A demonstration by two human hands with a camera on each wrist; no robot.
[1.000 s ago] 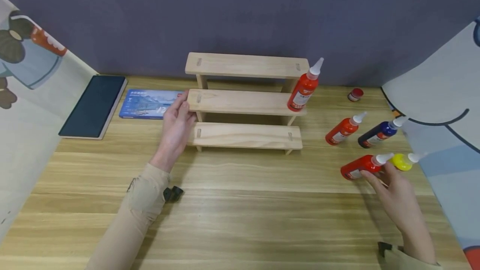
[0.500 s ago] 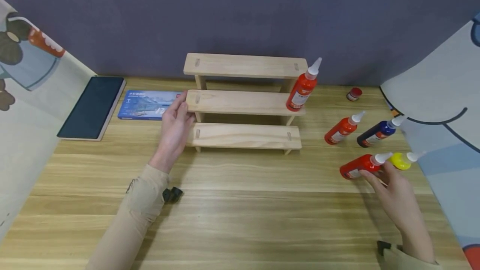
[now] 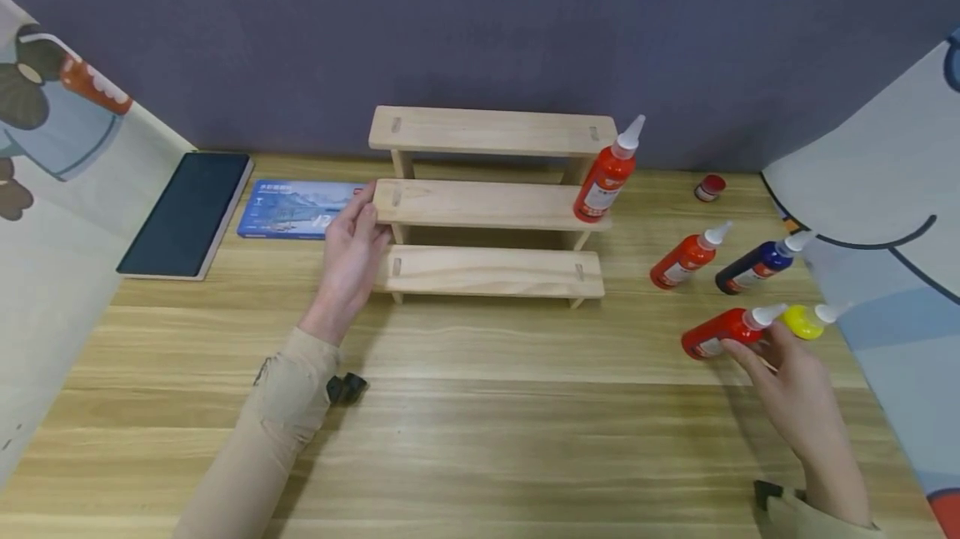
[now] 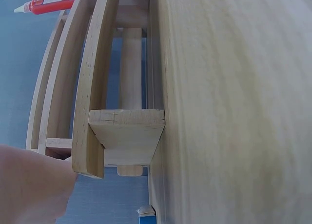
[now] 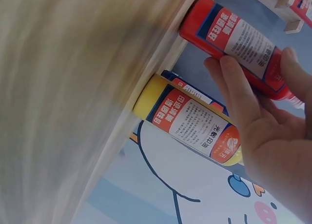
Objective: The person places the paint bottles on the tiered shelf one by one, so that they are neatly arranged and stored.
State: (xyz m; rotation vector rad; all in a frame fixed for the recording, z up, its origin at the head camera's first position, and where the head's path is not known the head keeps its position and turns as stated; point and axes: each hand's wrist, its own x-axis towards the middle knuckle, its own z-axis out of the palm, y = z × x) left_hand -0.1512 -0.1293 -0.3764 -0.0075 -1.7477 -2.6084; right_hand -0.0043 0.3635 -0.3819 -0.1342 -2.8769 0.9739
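A three-step wooden display stand point(image 3: 487, 272) stands at the back middle of the table. My left hand point(image 3: 352, 247) grips the left end of its middle step, with the thumb in front. One red ink bottle point(image 3: 603, 182) stands upright on that step's right end. At the right, my right hand point(image 3: 798, 393) holds a second red ink bottle point(image 3: 716, 334) between thumb and fingers; in the right wrist view the bottle's base point(image 5: 192, 21) is close to the tabletop. A yellow ink bottle point(image 5: 187, 116) stands just beside that hand, partly hidden by it in the head view.
Behind the held bottle stand another red ink bottle point(image 3: 682, 262) and a dark blue one point(image 3: 753, 267). A small red-lidded jar point(image 3: 710, 187) sits farther back. To the left lie a blue flat box point(image 3: 296, 208) and a dark-covered book point(image 3: 187, 214). A dark partition point(image 3: 480, 22) closes the back.
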